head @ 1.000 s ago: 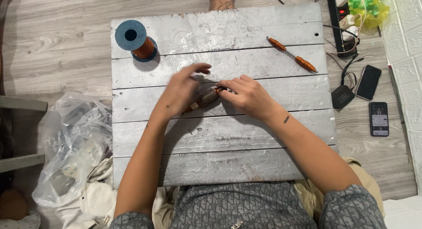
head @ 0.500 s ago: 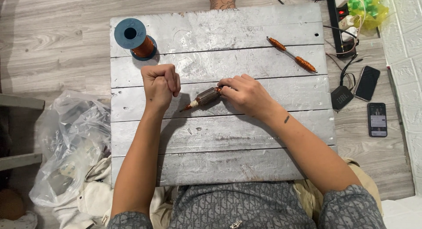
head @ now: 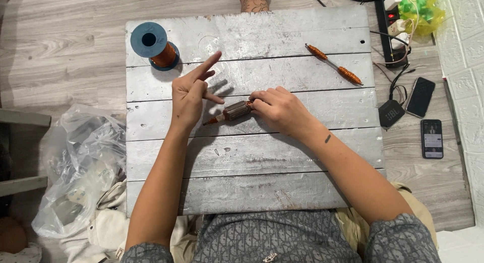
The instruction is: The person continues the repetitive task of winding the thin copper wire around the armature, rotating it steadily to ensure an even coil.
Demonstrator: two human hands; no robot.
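Right hand [head: 277, 109]: grips the rotor [head: 236, 111] at mid-board [head: 252, 192].
Left hand [head: 190, 94]: open, fingers spread, just left of rotor.
Spool [head: 152, 45]: far-left corner.

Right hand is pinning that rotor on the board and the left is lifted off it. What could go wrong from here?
1. The rotor is round and held only at one end by the right hand; it could roll or pivot on the board.
2. The left hand hangs open above the shaft tip; any fine wire there, too thin to see, may slacken.
3. The spool sits near the board's corner and could topple off.
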